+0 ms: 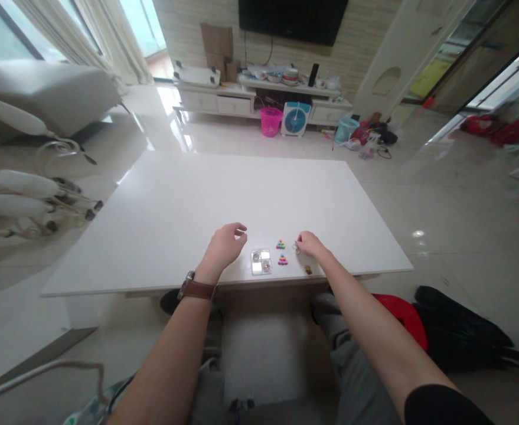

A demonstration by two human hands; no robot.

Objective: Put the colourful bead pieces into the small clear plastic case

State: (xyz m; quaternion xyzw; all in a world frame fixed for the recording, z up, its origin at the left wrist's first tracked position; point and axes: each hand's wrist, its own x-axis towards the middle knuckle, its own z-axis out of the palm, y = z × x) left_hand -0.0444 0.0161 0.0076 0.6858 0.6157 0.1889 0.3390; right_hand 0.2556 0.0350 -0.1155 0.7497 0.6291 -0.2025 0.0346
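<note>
My left hand [224, 245] hovers over the white table [197, 200], fingers curled loosely with thumb and forefinger near each other; I see nothing in it. Just right of it lies a small clear compartment box [261, 261]. Two little clusters of coloured beads [280, 244] [283, 260] sit beyond the box. My right hand [311, 244] rests on the table with fingers pinched on a small metal ring-like piece [295, 247]. A tiny dark object [308, 270] lies near the table's front edge by my right wrist.
A brown watch [196, 288] is on my left wrist. White chairs [20, 195] stand at the table's left. A red stool [398, 313] and black bag [458, 336] lie at my right. A TV cabinet [259, 97], pink basket [271, 121] and fan [295, 118] stand far back.
</note>
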